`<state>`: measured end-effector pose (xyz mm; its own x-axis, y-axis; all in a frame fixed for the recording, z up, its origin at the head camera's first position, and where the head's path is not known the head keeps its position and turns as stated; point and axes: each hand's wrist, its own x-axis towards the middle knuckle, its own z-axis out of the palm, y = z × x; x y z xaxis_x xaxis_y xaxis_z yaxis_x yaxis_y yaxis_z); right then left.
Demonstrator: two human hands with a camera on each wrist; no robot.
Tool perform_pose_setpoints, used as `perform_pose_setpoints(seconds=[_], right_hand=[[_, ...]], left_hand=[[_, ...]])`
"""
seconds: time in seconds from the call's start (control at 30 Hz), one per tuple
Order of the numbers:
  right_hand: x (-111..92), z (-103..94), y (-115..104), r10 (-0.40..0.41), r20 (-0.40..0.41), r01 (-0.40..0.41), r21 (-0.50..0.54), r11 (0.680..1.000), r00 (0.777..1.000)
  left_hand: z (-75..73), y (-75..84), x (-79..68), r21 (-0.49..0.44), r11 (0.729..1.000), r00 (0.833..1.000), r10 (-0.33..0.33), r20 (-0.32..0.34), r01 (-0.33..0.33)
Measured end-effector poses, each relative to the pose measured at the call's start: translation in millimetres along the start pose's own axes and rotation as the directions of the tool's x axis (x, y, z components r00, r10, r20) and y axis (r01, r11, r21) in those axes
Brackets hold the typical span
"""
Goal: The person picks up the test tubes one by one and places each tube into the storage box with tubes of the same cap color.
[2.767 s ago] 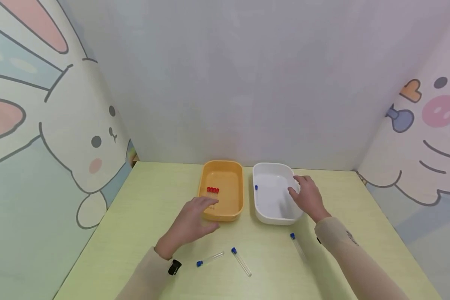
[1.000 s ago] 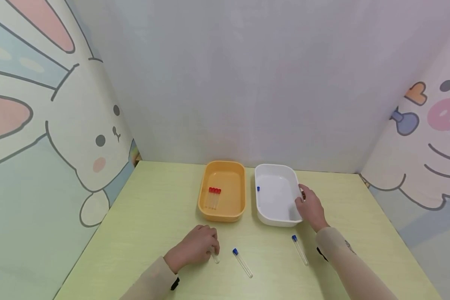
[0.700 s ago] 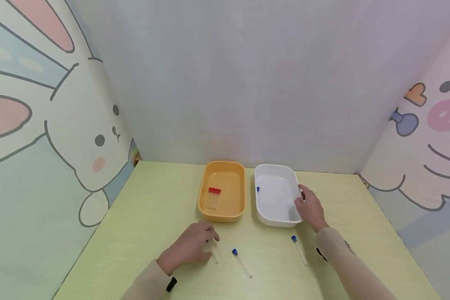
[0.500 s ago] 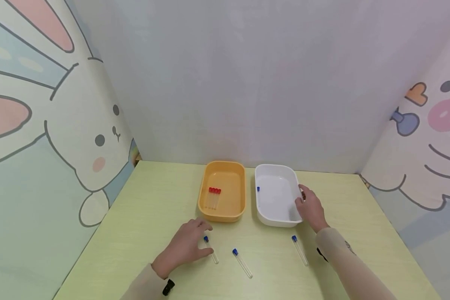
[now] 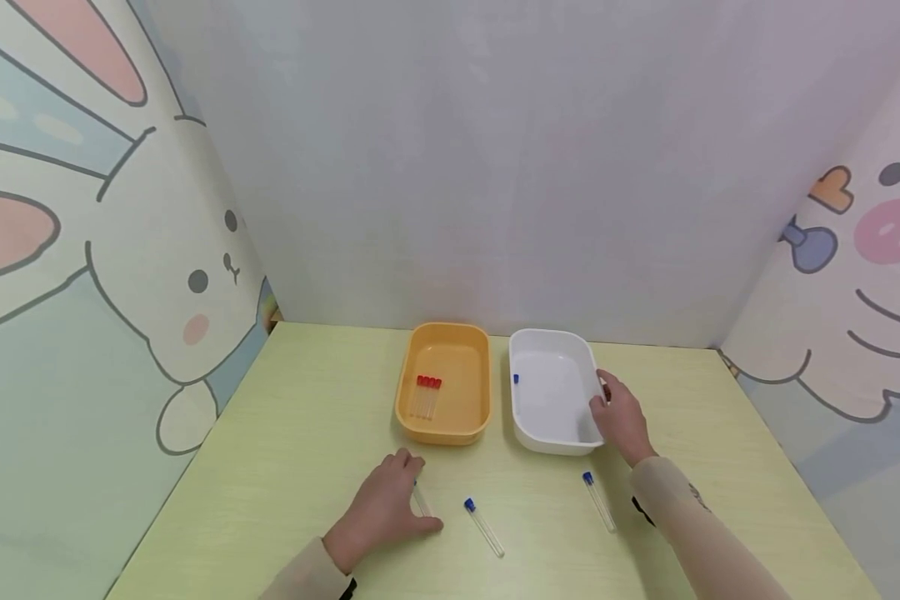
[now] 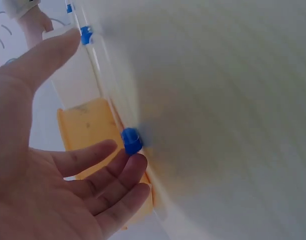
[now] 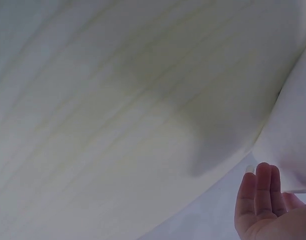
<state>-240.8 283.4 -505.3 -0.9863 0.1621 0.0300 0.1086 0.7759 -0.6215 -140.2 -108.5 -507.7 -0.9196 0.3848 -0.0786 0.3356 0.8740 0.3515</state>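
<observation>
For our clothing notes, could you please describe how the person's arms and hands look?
The left hand and right hand are ungloved. The left sleeve and right sleeve are long and beige, the latter with a dark marking near its cuff. A black item, too small to identify, shows at each wrist.

Orange tray (image 5: 465, 367): plain yellow-orange. White tray (image 5: 558, 367): plain white. Red-capped tubes (image 5: 429, 382): four bright red caps, clear bodies. Blue-capped tubes (image 5: 484, 527) on the table: clear bodies, deep blue caps. Tube in the white tray (image 5: 516, 379): blue cap. Table (image 5: 322, 392): pale yellow-green, faint streaked grain. Back wall (image 5: 450, 167): pale grey tinged lilac. Left panel (image 5: 157, 250): white rabbit outlined dark grey, pink inner ears and cheek, pale blue-green ground. Right panel (image 5: 855, 317): white figure outlined grey, pink snout, orange heart. Right sleeve (image 5: 660, 483): beige, dark motif. Left sleeve (image 5: 307, 573): beige.
</observation>
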Motion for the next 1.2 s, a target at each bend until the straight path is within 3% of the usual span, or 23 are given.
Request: perform_pose_setpoints(seconds=[0.5,0.87,1.03,1.2], right_hand=[[-2,0.2,-3,-0.004,-0.015,0.004,0.023,1.000,1.000],[-2,0.5,-1,-0.003,-0.020,0.004,0.036,0.999,1.000],[0,3.5,2,0.008,-0.019,-0.007,0.036,0.999,1.000],[1,5.0,3,0.022,-0.014,-0.021,0.030,0.999,1.000]], left_hand=[[4.7,4.8,1.1,0.029,1.000,0.998,-0.002,0.061,0.001],[-4.0,14.8,0.2,0.062,0.993,0.995,0.093,0.040,-0.095],[-15.9,26.9,0.2,0.071,0.982,0.985,0.174,0.012,-0.174],[-29.6,41.4,2.5,0.031,0.976,0.976,0.214,0.037,-0.215]])
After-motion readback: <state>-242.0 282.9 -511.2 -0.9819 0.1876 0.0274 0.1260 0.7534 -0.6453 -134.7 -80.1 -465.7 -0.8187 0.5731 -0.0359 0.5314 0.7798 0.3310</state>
